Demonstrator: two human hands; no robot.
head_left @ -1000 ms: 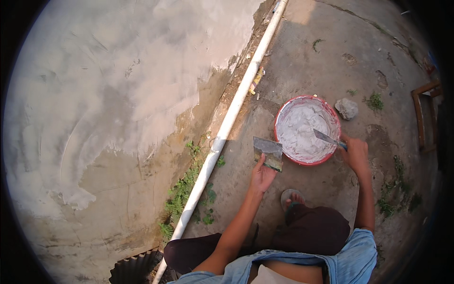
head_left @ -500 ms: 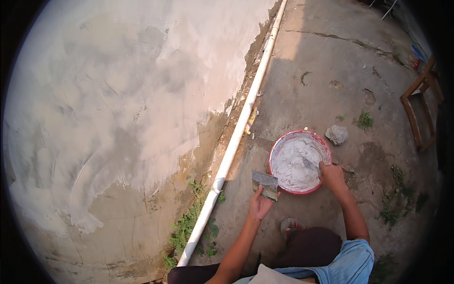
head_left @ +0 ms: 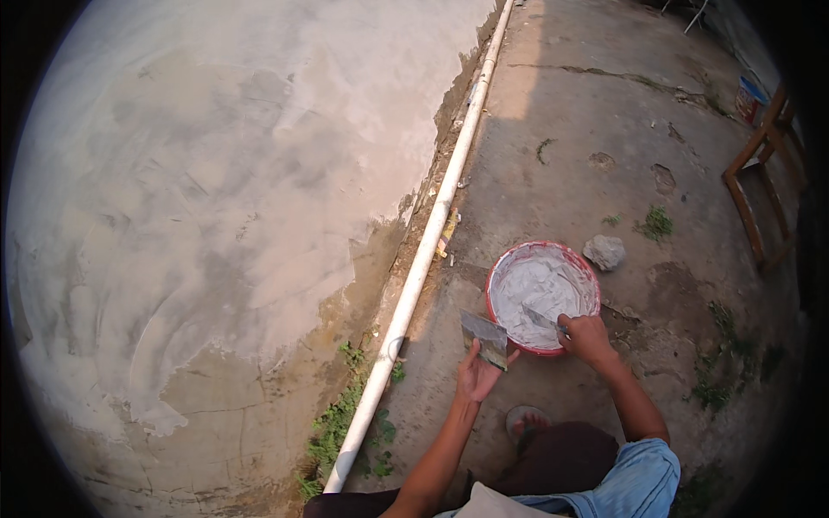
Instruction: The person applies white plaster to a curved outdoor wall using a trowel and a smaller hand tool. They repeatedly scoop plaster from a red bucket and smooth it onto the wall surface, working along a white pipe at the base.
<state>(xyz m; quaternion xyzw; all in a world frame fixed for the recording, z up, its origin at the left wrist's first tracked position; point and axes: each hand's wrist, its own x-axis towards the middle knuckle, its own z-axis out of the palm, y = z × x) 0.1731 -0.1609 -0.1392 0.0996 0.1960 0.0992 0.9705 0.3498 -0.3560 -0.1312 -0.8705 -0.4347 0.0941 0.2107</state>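
A red-rimmed tub [head_left: 490,304] of pale, wet plaster [head_left: 537,285] stands on the ground in front of me. My right hand [head_left: 589,338] is closed round the handle of a putty knife [head_left: 542,319], held over the near part of the tub with its blade at the plaster. Left of the tub, my left hand [head_left: 477,377] grips a flat, rectangular plastering blade [head_left: 484,335], its grey, smeared face tilted up. The blade's lower edge lies in my palm, with my thumb on the near side. Whether plaster touches the putty knife's underside is hidden.
A partly plastered wall [head_left: 216,216] fills the left side. A long white pipe [head_left: 423,259] runs along its foot, with weeds [head_left: 338,421] beside it. Past the tub lie a stone [head_left: 604,252] and grass tufts [head_left: 656,224]. A wooden frame [head_left: 749,194] stands at far right.
My right hand and the putty knife have moved left and slightly down across the tub, closer to the left hand's blade. My left hand has barely moved. The view has shifted a little.
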